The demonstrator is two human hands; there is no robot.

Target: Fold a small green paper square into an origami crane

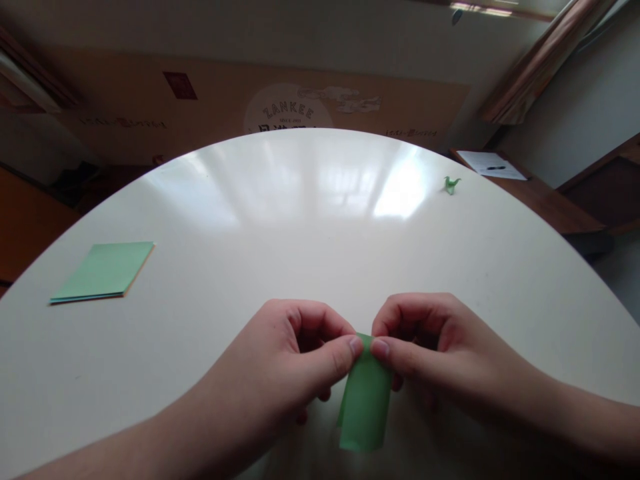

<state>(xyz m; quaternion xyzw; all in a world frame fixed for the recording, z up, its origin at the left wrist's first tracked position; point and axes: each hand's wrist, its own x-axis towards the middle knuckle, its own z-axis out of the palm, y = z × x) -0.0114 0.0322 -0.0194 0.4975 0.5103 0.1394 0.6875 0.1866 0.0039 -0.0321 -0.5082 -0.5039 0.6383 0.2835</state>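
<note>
A folded piece of green paper (365,403) hangs just above the near part of the white round table (310,220). My left hand (293,357) pinches its top edge from the left with thumb and curled fingers. My right hand (430,347) pinches the same top edge from the right. Both thumbs meet at the paper's upper end. The rest of the paper droops toward me, its lower end free.
A stack of green paper squares (103,272) lies at the table's left. A small folded green paper figure (451,185) stands at the far right of the table. Beyond it, a wooden side surface holds a white sheet with a pen (491,165).
</note>
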